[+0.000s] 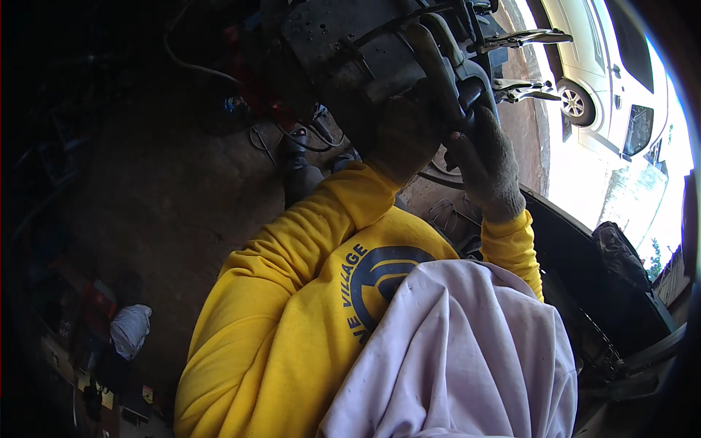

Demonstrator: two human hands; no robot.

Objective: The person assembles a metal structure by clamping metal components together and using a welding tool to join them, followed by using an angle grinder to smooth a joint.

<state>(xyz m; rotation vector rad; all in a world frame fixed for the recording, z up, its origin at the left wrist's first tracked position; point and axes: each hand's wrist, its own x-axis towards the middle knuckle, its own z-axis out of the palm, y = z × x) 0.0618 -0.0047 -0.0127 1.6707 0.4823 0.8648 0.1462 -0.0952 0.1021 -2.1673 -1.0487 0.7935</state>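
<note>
My left hand (405, 131), in a dark work glove, reaches into shadow beneath a dark metal plate assembly (321, 40). Its fingers are hard to make out against the metal. My right hand (495, 164) wears a grey knit glove, one fingertip bare, and its fingers close around a short dark metal tube (471, 91) at the lower end of a curved metal arm (436, 69). Both hands are close together at this spot. Two locking clamps, an upper one (527, 38) and a lower one (524, 90), jut from the assembly's right side.
A pale van (610, 66) stands outside in bright light at the right. Cables (321, 139) trail over the dirt floor (168, 197). At the lower left lies a white cloth (131, 331) among dim clutter. A long dark panel (577, 255) runs along my right side.
</note>
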